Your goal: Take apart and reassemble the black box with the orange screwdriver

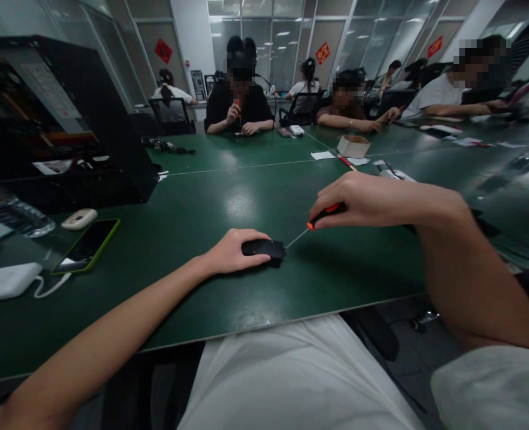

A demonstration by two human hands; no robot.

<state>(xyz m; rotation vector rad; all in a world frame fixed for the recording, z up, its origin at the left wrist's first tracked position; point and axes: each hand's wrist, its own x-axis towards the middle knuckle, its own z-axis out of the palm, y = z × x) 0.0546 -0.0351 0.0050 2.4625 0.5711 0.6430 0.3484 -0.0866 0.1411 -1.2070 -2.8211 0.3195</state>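
Observation:
A small black box-shaped device (264,248) lies on the green table (202,298), its exact kind unclear. My left hand (234,252) grips it from the left, thumb along the near side and fingers along the far side. In my right hand (354,200) is a screwdriver (322,216) with a black and orange handle, held at a slant. Its thin shaft points down and left, and the tip meets or nearly meets the right end of the device. Whether a screw sits there is too small to tell.
Left on the table are a green-cased phone (88,245), a white power bank (7,282), a white case (79,219), a clear bottle (20,216) and a black cabinet (67,119). A small carton (353,146) stands farther back. Opposite, a person (240,89) holds an orange tool.

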